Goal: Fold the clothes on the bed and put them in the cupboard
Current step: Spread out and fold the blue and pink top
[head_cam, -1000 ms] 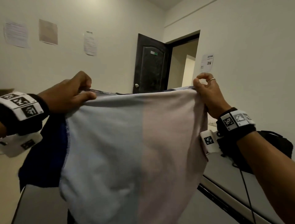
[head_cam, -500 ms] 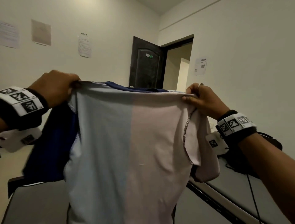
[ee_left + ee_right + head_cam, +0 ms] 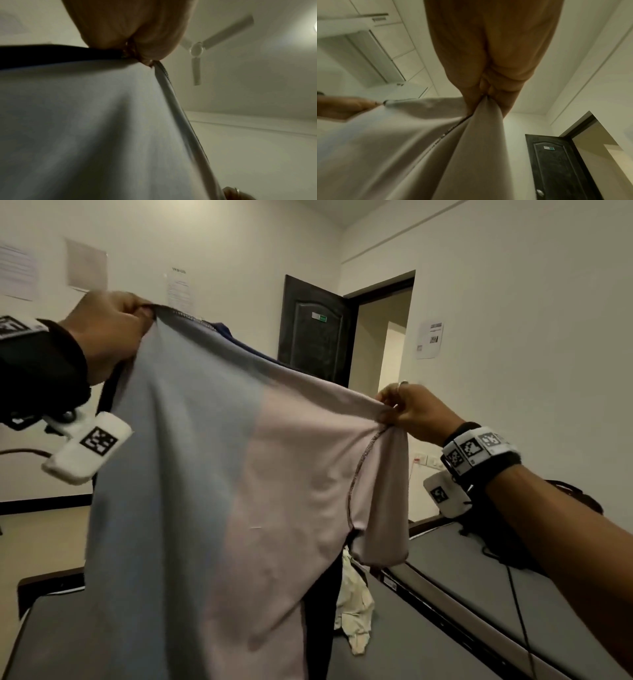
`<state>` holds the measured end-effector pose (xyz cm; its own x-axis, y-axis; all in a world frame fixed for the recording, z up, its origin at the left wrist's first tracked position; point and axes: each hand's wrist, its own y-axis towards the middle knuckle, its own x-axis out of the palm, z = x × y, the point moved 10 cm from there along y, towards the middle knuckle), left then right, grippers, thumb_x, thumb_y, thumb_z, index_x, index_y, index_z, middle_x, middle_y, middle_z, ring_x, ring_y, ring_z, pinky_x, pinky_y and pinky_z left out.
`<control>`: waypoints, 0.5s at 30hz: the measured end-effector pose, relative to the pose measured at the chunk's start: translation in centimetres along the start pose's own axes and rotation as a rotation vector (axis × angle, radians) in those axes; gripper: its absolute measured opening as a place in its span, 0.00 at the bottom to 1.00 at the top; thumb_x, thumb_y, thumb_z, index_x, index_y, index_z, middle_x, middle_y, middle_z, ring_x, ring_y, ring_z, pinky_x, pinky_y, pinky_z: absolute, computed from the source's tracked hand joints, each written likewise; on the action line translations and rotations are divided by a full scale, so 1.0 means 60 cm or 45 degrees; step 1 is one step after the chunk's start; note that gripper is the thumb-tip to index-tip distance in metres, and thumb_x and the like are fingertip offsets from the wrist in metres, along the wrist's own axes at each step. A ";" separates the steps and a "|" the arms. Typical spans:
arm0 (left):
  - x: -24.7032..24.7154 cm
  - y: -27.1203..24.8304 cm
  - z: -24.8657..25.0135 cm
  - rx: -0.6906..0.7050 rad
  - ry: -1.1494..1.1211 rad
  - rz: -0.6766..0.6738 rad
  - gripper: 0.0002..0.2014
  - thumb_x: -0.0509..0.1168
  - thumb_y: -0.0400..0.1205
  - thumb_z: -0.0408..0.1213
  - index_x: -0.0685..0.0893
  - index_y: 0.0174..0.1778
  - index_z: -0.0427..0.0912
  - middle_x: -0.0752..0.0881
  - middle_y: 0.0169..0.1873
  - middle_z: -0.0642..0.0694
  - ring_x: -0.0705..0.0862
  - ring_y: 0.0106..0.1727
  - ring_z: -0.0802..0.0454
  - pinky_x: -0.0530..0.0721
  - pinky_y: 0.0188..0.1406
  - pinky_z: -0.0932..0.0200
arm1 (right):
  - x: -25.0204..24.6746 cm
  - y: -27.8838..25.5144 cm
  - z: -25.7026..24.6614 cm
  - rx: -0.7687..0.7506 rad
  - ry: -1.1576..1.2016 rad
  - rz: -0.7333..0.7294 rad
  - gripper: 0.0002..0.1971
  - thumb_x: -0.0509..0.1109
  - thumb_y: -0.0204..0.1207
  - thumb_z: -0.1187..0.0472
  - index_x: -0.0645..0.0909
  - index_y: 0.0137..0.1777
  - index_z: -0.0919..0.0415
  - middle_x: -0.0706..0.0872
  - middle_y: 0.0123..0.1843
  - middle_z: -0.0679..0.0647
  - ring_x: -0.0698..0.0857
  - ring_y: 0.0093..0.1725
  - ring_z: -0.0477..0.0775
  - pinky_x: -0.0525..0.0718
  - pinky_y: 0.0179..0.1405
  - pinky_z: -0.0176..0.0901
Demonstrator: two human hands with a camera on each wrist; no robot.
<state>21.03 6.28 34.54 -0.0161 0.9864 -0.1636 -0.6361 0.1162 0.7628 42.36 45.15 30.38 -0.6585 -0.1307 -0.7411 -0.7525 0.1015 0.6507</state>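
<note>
The bed [image 3: 428, 642] lies low beneath both hands, and the T-shirt [image 3: 219, 491] hangs in the air above it, stretched between them by its shoulders. The left hand [image 3: 102, 340] grasps one shoulder seam high up; the right hand [image 3: 411, 412] pinches the other shoulder lower down, so the top edge slopes toward it. That tilt is the main risk: laid down like this, the shirt would likely land skewed and fold crooked. The short sleeve [image 3: 383, 508] dangling below the right hand could tuck under the body as it drops. A pale garment [image 3: 354, 607] waits on the bed under the right hand, and the hem might settle across it and bunch.
</note>
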 end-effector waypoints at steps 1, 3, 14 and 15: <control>-0.007 -0.002 0.013 0.089 0.117 0.005 0.12 0.62 0.87 0.42 0.88 0.59 0.43 0.88 0.51 0.47 0.85 0.44 0.65 0.82 0.53 0.69 | 0.003 0.002 0.007 0.018 -0.091 0.018 0.09 0.73 0.79 0.69 0.88 0.54 0.56 0.85 0.49 0.50 0.84 0.49 0.53 0.79 0.49 0.39; -0.007 -0.013 0.042 0.287 0.419 -0.068 0.08 0.65 0.86 0.42 0.89 0.54 0.45 0.88 0.49 0.44 0.85 0.43 0.66 0.79 0.51 0.70 | -0.013 0.005 0.019 0.077 -0.148 0.165 0.15 0.69 0.78 0.74 0.89 0.59 0.60 0.87 0.52 0.51 0.85 0.53 0.53 0.79 0.54 0.39; 0.005 -0.042 0.055 0.442 0.694 -0.101 0.05 0.69 0.83 0.39 0.87 0.47 0.41 0.88 0.47 0.39 0.80 0.47 0.41 0.75 0.52 0.50 | -0.079 0.025 0.045 0.287 0.076 0.360 0.16 0.68 0.74 0.77 0.90 0.54 0.60 0.89 0.48 0.55 0.87 0.50 0.53 0.87 0.51 0.45; 0.008 -0.040 0.053 0.402 0.701 -0.106 0.05 0.68 0.84 0.39 0.85 0.46 0.42 0.87 0.47 0.38 0.81 0.49 0.38 0.75 0.52 0.48 | -0.085 0.027 0.046 0.292 0.113 0.393 0.15 0.68 0.75 0.76 0.89 0.54 0.60 0.89 0.47 0.55 0.88 0.49 0.54 0.88 0.48 0.45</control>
<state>24.99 6.84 34.59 -0.4236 0.7781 -0.4638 -0.3960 0.3014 0.8674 44.46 48.73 34.79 -0.8582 -0.1436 -0.4929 -0.5088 0.3658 0.7793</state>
